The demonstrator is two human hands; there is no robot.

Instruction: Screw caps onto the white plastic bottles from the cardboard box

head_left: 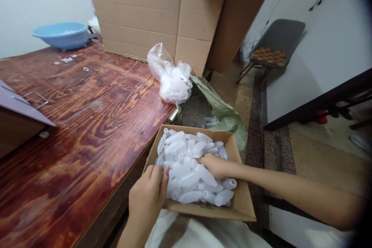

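Note:
A cardboard box full of small translucent white plastic bottles rests over my lap, close to the table's edge. At its left side, my left hand is closed around the rim, with the thumb on the inner side next to the bottles. My right hand reaches in over the right wall and is sunk among the bottles. Its fingertips are hidden, so whether they grip a bottle cannot be told.
A red-brown wooden table spreads to the left, bearing a blue basin, a clear plastic bag and a large carton. Beyond the box lies an open green sack holding white pieces. A grey chair stands farther right.

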